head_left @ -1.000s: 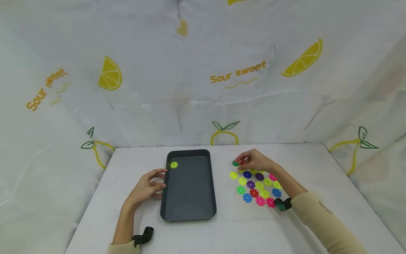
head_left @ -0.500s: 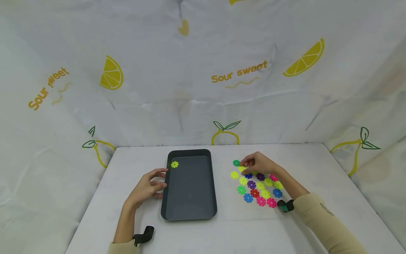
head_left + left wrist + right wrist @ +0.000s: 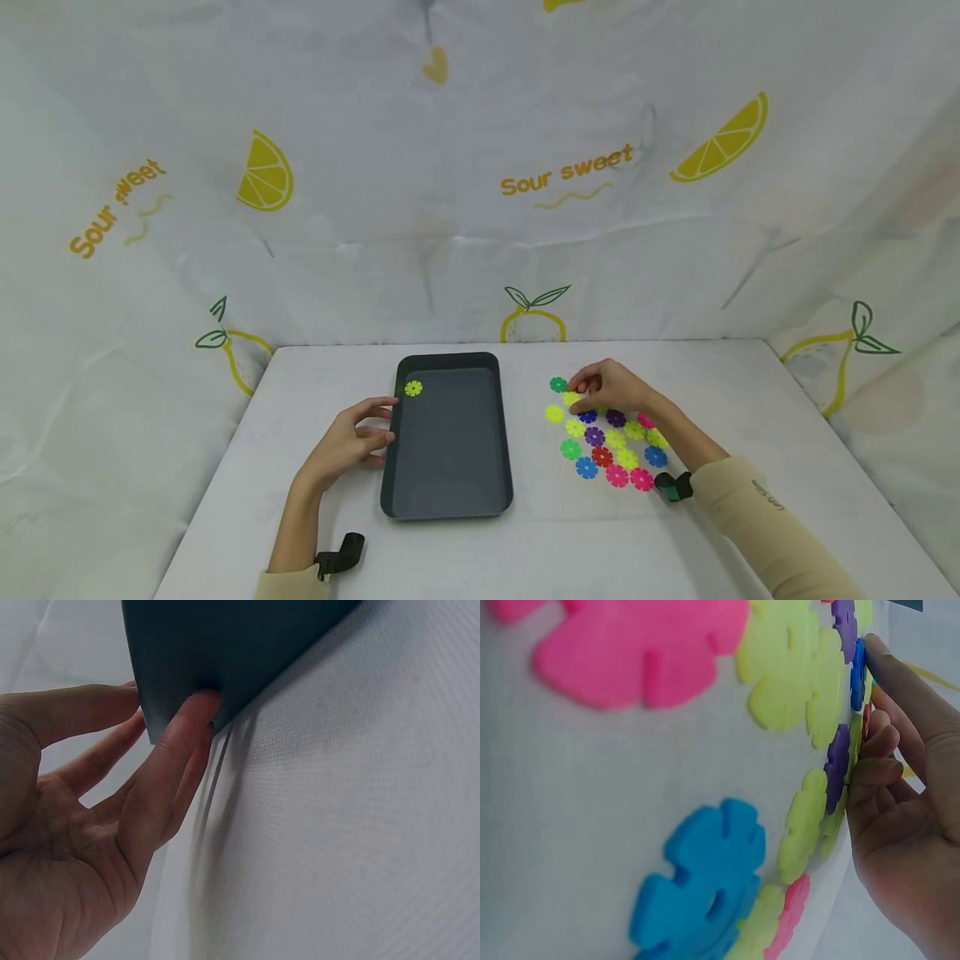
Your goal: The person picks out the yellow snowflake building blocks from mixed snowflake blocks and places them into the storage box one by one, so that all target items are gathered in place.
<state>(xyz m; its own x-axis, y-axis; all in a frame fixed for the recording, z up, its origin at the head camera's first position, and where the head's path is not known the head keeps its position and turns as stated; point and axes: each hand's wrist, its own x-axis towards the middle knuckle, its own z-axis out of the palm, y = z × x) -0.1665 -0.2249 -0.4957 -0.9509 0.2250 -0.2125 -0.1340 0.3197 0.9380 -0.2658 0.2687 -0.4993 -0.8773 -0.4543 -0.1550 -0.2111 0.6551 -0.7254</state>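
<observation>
My left hand (image 3: 341, 446) is at the left side of a dark grey tray (image 3: 390, 508); its fingertips touch the rim and outer wall in the left wrist view. Inside the tray, near its far left corner, lies one yellow flower-shaped disc (image 3: 413, 388). My right hand (image 3: 615, 392) reaches over the far part of a group of such discs, thumb and forefinger apart. Between them shows a yellow disc (image 3: 572, 399). In the right wrist view the thumb's tip meets a blue disc (image 3: 858, 675), and a red disc (image 3: 866, 724) is partly hidden by the fingers.
Several more discs lie close together on the white table, including a green disc (image 3: 558, 384), a red disc (image 3: 602, 457), a pink disc (image 3: 641, 479) and a blue disc (image 3: 655, 456). A white curtain (image 3: 375, 250) with lemon prints stands behind the table.
My right hand has shifted slightly to the right, away from the green disc, and the red disc near its fingers is now hidden in the head view. The left hand and tray stay put.
</observation>
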